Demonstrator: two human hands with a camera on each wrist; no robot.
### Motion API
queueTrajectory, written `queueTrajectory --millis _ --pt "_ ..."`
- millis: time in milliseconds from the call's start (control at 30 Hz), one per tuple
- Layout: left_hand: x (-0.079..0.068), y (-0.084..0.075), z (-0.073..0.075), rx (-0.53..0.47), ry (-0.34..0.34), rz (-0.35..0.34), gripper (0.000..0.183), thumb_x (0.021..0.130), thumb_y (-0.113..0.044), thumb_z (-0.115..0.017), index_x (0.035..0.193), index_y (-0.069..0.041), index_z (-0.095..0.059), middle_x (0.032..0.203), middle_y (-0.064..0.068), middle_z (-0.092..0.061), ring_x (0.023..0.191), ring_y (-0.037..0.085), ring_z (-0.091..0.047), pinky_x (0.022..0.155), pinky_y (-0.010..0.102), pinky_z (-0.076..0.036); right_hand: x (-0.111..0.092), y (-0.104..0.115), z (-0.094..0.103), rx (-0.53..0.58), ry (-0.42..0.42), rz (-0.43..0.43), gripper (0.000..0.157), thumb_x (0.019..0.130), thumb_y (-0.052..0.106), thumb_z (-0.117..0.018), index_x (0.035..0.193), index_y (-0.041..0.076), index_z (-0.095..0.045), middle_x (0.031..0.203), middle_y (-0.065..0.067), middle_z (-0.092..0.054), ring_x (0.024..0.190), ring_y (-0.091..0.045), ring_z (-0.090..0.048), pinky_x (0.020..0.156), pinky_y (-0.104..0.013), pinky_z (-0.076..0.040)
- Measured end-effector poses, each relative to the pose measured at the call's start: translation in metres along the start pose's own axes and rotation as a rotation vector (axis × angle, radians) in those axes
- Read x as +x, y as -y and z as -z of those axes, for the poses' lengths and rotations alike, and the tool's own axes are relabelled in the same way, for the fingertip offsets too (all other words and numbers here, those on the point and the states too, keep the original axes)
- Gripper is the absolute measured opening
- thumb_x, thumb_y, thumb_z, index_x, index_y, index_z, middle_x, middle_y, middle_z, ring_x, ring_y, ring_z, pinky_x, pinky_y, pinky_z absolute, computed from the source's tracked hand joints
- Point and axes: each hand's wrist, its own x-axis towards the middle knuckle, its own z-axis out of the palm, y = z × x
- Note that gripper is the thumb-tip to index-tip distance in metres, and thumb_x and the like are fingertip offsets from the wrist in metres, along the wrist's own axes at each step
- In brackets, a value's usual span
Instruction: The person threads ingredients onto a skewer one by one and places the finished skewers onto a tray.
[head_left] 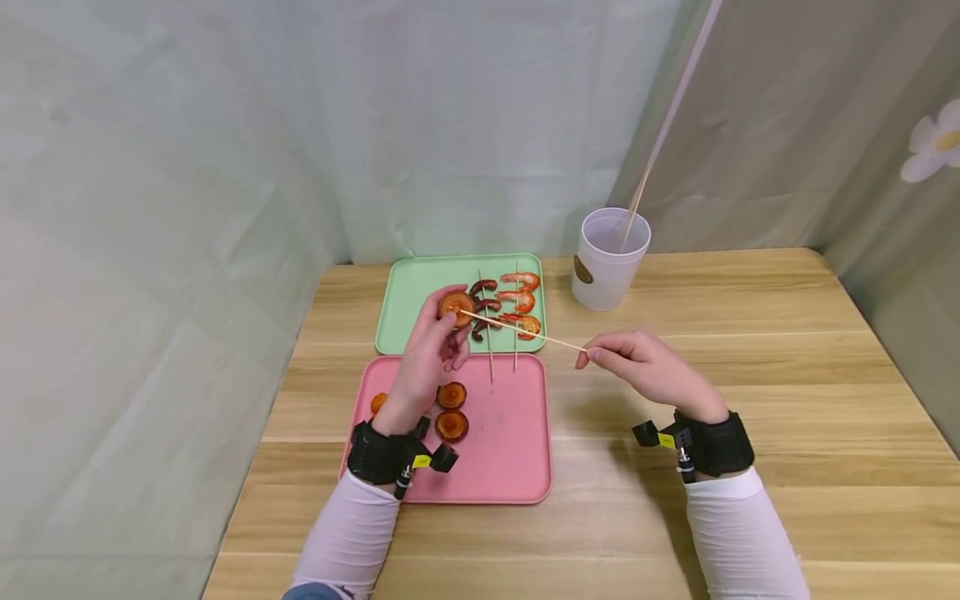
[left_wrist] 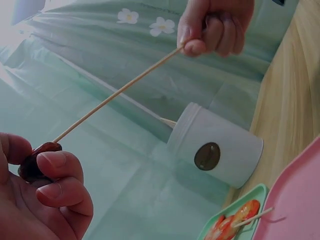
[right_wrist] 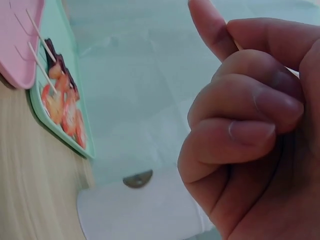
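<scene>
My left hand (head_left: pixel 422 362) pinches a round brown mushroom cap (head_left: pixel 456 305) with an orange underside, raised over the green tray. Between thumb and fingertips, my right hand (head_left: pixel 647 367) grips the far end of a bamboo skewer (head_left: pixel 528 332). The skewer's other end meets the face of the cap; in the left wrist view the skewer (left_wrist: pixel 117 93) runs straight into the cap's edge region (left_wrist: pixel 41 161). Two more mushroom caps (head_left: pixel 452 426) lie on the pink tray (head_left: pixel 510 454), beside an orange round piece (head_left: pixel 378 402) partly hidden by the left arm.
Behind the pink tray, the green tray (head_left: pixel 408 287) bears a skewer of shrimp (head_left: pixel 527 301) and one of dark red-brown curled pieces (head_left: pixel 485 306), their sticks reaching over the pink tray. A white cup (head_left: pixel 606 271) with skewers (head_left: pixel 634 204) stands at the back. Curtains enclose the wooden table (head_left: pixel 787 375).
</scene>
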Motion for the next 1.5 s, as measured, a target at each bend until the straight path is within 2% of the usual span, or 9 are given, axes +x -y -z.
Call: queueTrajectory --millis 200,367,467,667,933,1133,1300,1500 --pt "-0.003 0.003 -0.003 -0.025 0.038 -0.026 0.042 0.116 -0.024 -0.039 0.154 -0.007 -0.036 0.091 0.012 -0.043 0.058 0.018 -0.037 0.054 0.026 -0.033 0.006 0.003 -0.012 -0.018 0.029 0.057 0.024 0.113 0.014 -0.055 0.108 0.017 -0.078 0.101 0.009 -0.074 0.090 -0.016 -0.064 0.083 -0.032 -0.051" --pt "-0.005 0.005 -0.004 -0.023 0.051 -0.020 0.037 0.117 -0.028 -0.038 0.149 -0.008 -0.037 0.092 0.011 -0.042 0.061 0.017 -0.037 0.056 0.025 -0.034 0.008 0.004 -0.020 -0.029 0.007 0.095 0.023 0.112 0.012 -0.057 0.106 0.018 -0.078 0.098 0.010 -0.073 0.085 -0.015 -0.061 0.077 -0.031 -0.050" --pt "-0.006 0.007 -0.007 0.010 0.078 -0.011 0.038 0.118 -0.028 -0.038 0.151 -0.009 -0.037 0.092 0.012 -0.041 0.060 0.018 -0.037 0.055 0.024 -0.034 0.011 0.005 -0.028 -0.051 -0.018 0.122 0.022 0.112 0.011 -0.057 0.105 0.019 -0.077 0.098 0.011 -0.073 0.083 -0.014 -0.061 0.075 -0.032 -0.050" --pt "-0.008 0.013 -0.025 0.067 0.172 0.006 0.044 0.119 -0.023 -0.037 0.159 -0.007 -0.032 0.089 0.012 -0.040 0.060 0.019 -0.034 0.055 0.025 -0.033 0.019 0.009 -0.046 -0.056 -0.083 0.151 0.022 0.112 0.012 -0.057 0.108 0.015 -0.078 0.100 0.007 -0.074 0.086 -0.013 -0.063 0.078 -0.033 -0.052" --pt "-0.014 0.030 -0.046 0.193 0.268 0.051 0.043 0.118 -0.023 -0.038 0.160 -0.011 -0.035 0.087 0.008 -0.047 0.063 0.015 -0.039 0.059 0.023 -0.036 0.027 0.015 -0.058 -0.046 -0.138 0.181 0.021 0.111 0.010 -0.058 0.105 0.015 -0.078 0.095 0.008 -0.072 0.080 -0.013 -0.060 0.072 -0.030 -0.049" --pt "-0.016 0.034 -0.049 0.162 0.259 0.042 0.044 0.119 -0.023 -0.037 0.161 -0.012 -0.035 0.088 0.009 -0.048 0.061 0.015 -0.038 0.057 0.023 -0.035 0.028 0.015 -0.060 -0.062 -0.148 0.180 0.021 0.111 0.009 -0.059 0.103 0.014 -0.078 0.090 0.008 -0.069 0.073 -0.011 -0.054 0.067 -0.029 -0.044" --pt "-0.015 0.033 -0.048 0.135 0.276 0.052 0.044 0.118 -0.022 -0.038 0.161 -0.012 -0.034 0.090 0.009 -0.049 0.061 0.015 -0.038 0.057 0.023 -0.035 0.028 0.015 -0.059 -0.069 -0.147 0.179 0.020 0.110 0.009 -0.059 0.105 0.013 -0.078 0.091 0.008 -0.070 0.074 -0.010 -0.055 0.067 -0.029 -0.046" --pt "-0.014 0.030 -0.046 0.164 0.284 0.065 0.044 0.118 -0.021 -0.039 0.161 -0.014 -0.036 0.087 0.010 -0.048 0.061 0.015 -0.037 0.057 0.023 -0.035 0.028 0.013 -0.059 -0.067 -0.147 0.177 0.021 0.111 0.009 -0.058 0.104 0.014 -0.078 0.090 0.008 -0.069 0.074 -0.010 -0.055 0.068 -0.029 -0.046"
